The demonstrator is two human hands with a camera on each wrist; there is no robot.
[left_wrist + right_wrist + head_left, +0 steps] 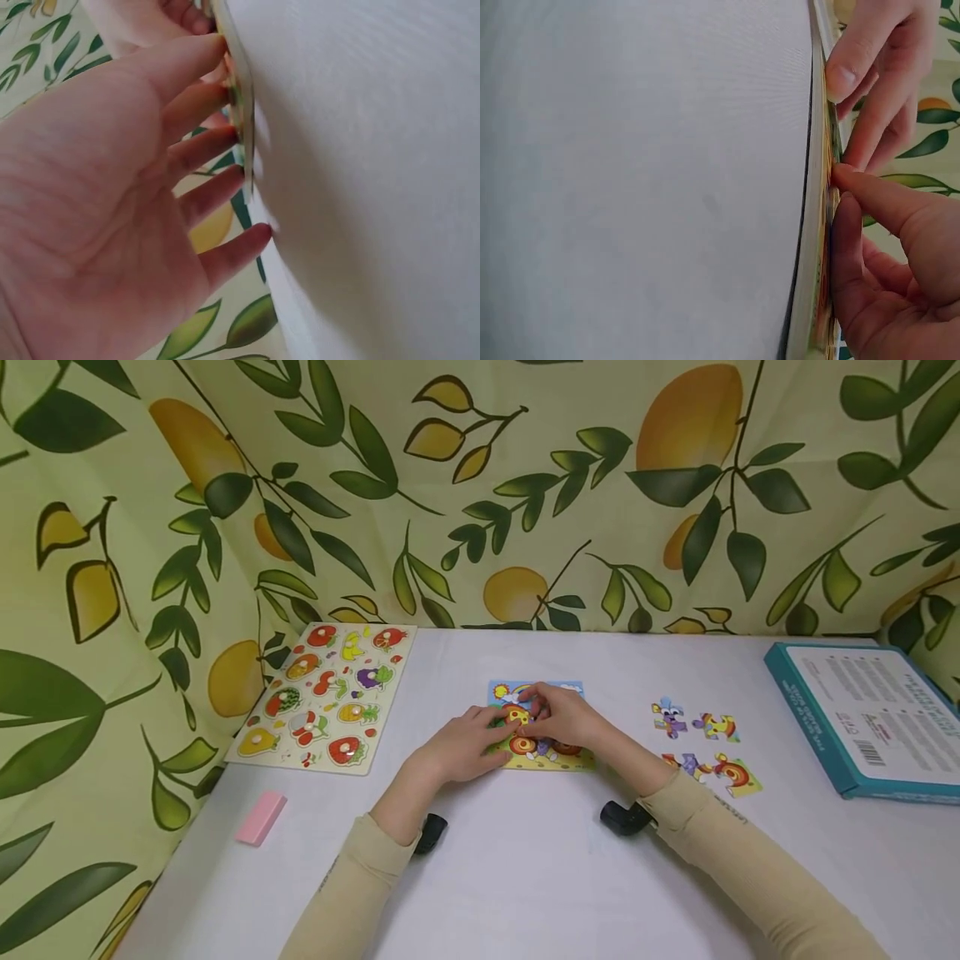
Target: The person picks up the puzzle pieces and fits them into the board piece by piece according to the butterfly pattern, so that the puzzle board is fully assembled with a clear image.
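A colourful jigsaw puzzle with a cartoon picture lies flat in its tray at the middle of the table. My left hand rests over its left side; in the left wrist view its fingers are nearly straight, tips on the board's surface and edge. From the right, my right hand reaches over the upper part of the picture. Its thumb and forefinger pinch a puzzle piece at the surface, close beside the left fingertips. Several loose puzzle pieces lie to the right of the tray.
On the left is a wooden fruit peg board, with a pink block nearer me. A teal-edged box lies at the far right. Black curved fittings show beside both forearms. A patterned curtain hangs behind the table.
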